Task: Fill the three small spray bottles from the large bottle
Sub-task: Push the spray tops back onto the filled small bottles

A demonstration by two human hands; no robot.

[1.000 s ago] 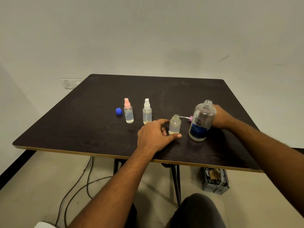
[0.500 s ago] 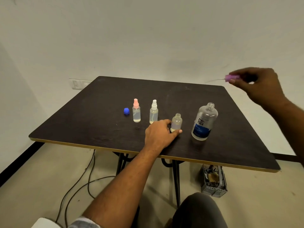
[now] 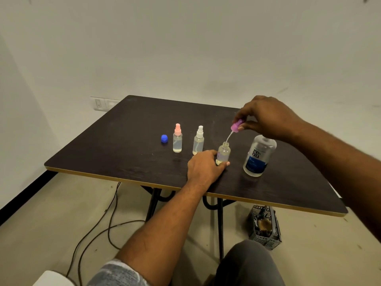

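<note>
The dark table (image 3: 127, 129) holds a big bottle (image 3: 258, 156). Left of the big bottle stand an open little bottle (image 3: 224, 150), a white-top bottle (image 3: 199, 142), a pink-top bottle (image 3: 177, 140), then a blue cap (image 3: 164, 138).

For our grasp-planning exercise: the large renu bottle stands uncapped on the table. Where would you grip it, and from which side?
I would grip the large renu bottle around its body at the label, coming from its right. It stands upright with an open neck; the left hand and the open spray bottle crowd its left, and the right hand hangs above its neck.
</note>
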